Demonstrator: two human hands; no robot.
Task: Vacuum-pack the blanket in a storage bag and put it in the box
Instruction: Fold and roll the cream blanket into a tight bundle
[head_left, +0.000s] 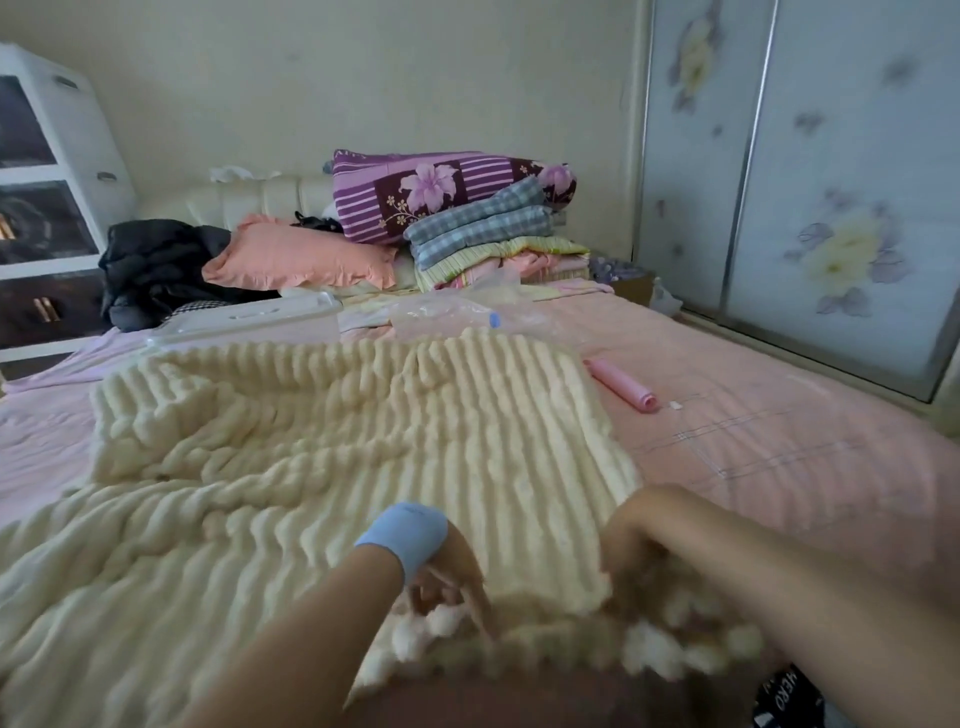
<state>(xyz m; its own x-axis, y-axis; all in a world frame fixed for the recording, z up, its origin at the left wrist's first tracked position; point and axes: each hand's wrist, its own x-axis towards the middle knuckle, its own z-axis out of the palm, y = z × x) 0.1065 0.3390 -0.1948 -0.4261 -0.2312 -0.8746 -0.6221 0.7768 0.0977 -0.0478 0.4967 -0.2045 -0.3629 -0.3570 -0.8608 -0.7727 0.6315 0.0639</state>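
The cream ribbed blanket (332, 447) lies spread on the bed (753, 467), running from the hands away to the far side. Its far-left corner is already turned over on itself, so this looks like the folding step, which shrinks it to fit a bag.

Both hands are at the near edge, close together. The left hand (447, 582), with a blue wristband (405, 530), has its fingers curled into the fluffy hem. The right hand (639, 545) is blurred but also seems to clutch the hem at the near right corner. Holding two points of one edge probably lets the person lift it flat and carry it over for another fold.

Beyond the blanket, well past the hands, lies the clear storage bag (441, 314) with a blue clip (495, 320), waiting within reach. A white plastic lid (244, 317) sits to its left. A pink tube (621, 385) lies ahead and to the right of the right hand, just off the blanket's edge; whether it is the pump I cannot tell. Packing has not begun.
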